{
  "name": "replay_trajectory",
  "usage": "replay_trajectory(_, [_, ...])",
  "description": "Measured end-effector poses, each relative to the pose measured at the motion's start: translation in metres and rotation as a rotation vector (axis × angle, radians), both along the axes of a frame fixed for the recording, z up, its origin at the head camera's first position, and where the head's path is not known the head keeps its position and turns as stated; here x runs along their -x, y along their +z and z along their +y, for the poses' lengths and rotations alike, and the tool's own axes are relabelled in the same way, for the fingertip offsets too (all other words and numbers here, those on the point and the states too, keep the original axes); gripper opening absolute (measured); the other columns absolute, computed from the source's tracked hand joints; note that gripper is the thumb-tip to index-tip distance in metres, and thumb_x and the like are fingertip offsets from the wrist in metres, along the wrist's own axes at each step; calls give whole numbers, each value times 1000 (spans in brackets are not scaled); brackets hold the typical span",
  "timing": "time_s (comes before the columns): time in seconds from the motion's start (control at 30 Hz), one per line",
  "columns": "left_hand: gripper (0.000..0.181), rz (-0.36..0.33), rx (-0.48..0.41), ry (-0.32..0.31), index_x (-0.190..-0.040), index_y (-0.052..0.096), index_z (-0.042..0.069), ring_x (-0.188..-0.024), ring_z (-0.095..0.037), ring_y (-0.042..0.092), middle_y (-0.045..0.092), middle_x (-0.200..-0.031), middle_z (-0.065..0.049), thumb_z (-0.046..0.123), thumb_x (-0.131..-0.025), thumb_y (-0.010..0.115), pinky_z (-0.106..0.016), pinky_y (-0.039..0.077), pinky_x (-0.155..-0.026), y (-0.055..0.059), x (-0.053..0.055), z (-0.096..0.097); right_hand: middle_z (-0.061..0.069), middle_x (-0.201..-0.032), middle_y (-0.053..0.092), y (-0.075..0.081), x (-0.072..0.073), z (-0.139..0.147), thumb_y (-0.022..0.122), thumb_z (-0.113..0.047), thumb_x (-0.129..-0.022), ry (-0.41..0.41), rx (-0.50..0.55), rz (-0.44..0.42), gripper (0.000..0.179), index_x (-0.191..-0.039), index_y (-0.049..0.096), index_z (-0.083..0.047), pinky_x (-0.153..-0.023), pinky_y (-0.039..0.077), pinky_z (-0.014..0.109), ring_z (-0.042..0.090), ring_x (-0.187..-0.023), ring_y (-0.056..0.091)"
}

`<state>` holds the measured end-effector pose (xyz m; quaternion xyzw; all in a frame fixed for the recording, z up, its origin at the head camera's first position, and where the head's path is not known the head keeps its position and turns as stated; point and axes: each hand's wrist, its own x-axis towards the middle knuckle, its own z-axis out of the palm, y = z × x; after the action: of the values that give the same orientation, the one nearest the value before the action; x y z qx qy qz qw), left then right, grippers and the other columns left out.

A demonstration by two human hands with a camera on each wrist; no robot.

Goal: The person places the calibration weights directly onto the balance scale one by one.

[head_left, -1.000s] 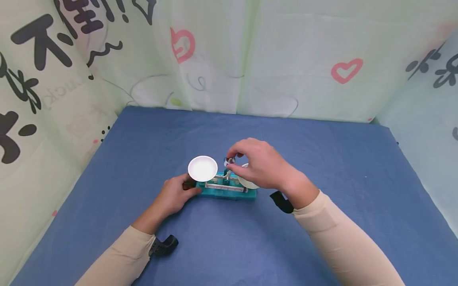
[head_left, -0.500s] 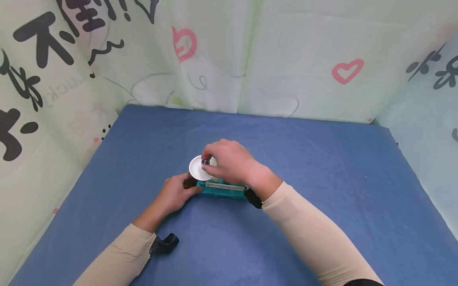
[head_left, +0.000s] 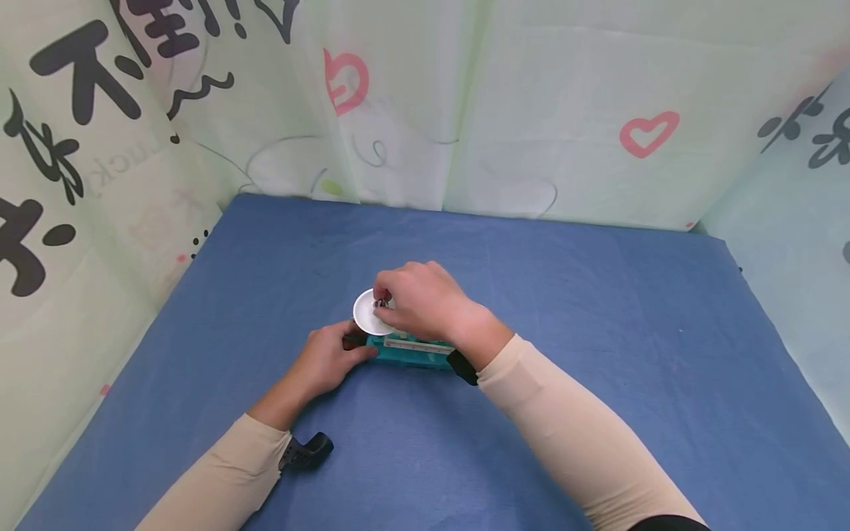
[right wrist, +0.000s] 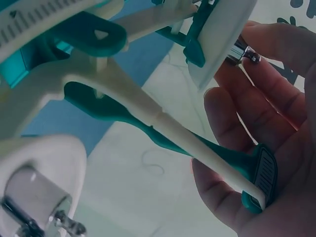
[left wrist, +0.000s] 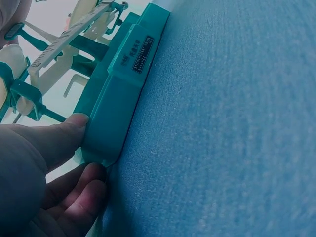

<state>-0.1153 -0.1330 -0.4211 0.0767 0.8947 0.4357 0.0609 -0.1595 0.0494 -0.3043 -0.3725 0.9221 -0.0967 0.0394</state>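
Observation:
On the table is a teal balance scale [head_left: 412, 357] with white pans. My left hand [head_left: 325, 360] grips the left end of its base, with the thumb on top in the left wrist view. My right hand [head_left: 425, 301] pinches a small shiny metal weight [right wrist: 238, 51] at the left pan [head_left: 365, 316]. Whether the weight's bottom touches the pan, I cannot tell. In the right wrist view, another metal weight [right wrist: 37, 197] stands in the other pan [right wrist: 69, 153]. My right hand and wrist hide that pan in the head view. The scale's upright pointer [right wrist: 197, 150] rises close to my right palm.
A blue cloth [head_left: 598, 310] covers the table around the scale. Pale printed curtains [head_left: 531, 96] close in the back and both sides. A black wrist strap mount [head_left: 308, 451] sticks out beside the left forearm.
My right hand has moved left from near the scale's centre to the left pan, carrying the metal weight, and has then dropped very slightly. My left hand keeps its hold on the base.

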Motion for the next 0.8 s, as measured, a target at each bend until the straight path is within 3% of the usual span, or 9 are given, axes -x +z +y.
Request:
replay_trajectory(0.17, [29,-9,-14,6,-114,70,3,-94,-23,71,73,-102,-7,18,-90,76,-43,54,-83,-1,0,0,1,-107,71,1,0,1,67,-27,-97,-8,3,-26,22,-112,72,-12,-78,51,34,19,-95,64])
replay_trajectory(0.37, [30,-16,-27,17,-114,70,3,-95,-24,71,73,-103,-7,18,-89,77,-43,55,-83,-1,0,0,4,-116,68,10,-2,15,67,-28,-97,-35,125,-101,29,-118,69,-8,-89,49,37,22,-107,60])
replay_trajectory(0.6, [28,-2,-27,29,-109,71,3,-94,-25,71,73,-100,-8,17,-87,79,-44,54,-84,-1,0,1,6,-117,67,27,-10,56,70,-23,-95,-103,265,-84,29,-118,69,-6,-90,49,40,24,-106,61])
replay_trajectory(0.8, [28,-31,-8,33,-110,70,3,-94,-25,70,73,-100,-8,18,-88,78,-45,54,-83,1,-2,1,9,-125,64,29,-27,96,71,-26,-94,-222,265,-83,38,-125,65,-4,-92,49,47,28,-111,61])
